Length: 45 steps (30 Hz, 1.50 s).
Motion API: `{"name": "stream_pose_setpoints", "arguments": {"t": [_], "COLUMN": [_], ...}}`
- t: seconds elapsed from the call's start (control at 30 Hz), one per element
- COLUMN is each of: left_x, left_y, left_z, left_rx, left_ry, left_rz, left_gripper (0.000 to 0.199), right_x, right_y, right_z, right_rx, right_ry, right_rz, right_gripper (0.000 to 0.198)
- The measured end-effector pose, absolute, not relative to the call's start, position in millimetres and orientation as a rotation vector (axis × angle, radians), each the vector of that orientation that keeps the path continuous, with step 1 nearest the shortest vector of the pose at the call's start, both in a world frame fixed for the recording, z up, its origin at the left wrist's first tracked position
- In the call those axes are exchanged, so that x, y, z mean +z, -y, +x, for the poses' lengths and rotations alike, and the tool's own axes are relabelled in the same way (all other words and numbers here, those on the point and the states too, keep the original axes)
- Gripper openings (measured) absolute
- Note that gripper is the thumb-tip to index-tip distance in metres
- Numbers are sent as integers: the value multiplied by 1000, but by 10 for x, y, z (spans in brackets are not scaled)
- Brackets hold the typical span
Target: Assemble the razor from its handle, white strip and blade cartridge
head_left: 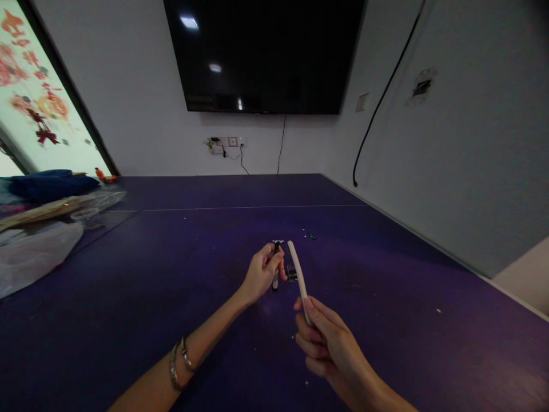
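Television [270, 57] upper centre; sockets [232, 141] below. Table [171, 303] across lower frame; bag [38, 252] on it, left edge. Left hand [262, 270] mid-frame, right hand [325, 333] to its lower right.

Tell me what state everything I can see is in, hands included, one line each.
Left hand: closed on the dark-and-white piece
Dark-and-white piece: held, roughly upright
Right hand: closed around the lower end of the white strip
White strip: slightly curved, upper end free
Television: screen dark, reflecting lights
Wall sockets: cords appear plugged in
Black cable: hanging, lower end loose
Purple surface: dotted with white specks
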<state>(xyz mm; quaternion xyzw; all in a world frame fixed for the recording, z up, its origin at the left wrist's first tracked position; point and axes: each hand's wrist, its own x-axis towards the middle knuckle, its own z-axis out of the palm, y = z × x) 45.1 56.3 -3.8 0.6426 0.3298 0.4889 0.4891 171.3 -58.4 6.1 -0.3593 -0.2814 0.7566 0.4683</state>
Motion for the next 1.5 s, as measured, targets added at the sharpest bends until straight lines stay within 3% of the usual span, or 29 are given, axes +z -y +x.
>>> {"name": "stream_pose_setpoints", "arguments": {"t": [0.3,0.53,1.07,1.5], "left_x": [-57,-47,-67,6], "left_y": [-541,-519,-460,-488], "left_z": [518,523,498,464], "left_rx": [1184,1143,1177,1161], "left_ry": [-787,-790,-803,-789], "left_rz": [1586,1618,1515,1534], "left_gripper": [17,19,18,18], "right_x": [0,33,32,30], "right_y": [641,607,704,734], "right_z": [1595,1604,1494,1539], "right_rx": [1835,1818,1936,1876], "right_ry": [674,668,630,840], "right_rz": [-934,-858,-855,-826], "right_gripper": [41,34,40,32]}}
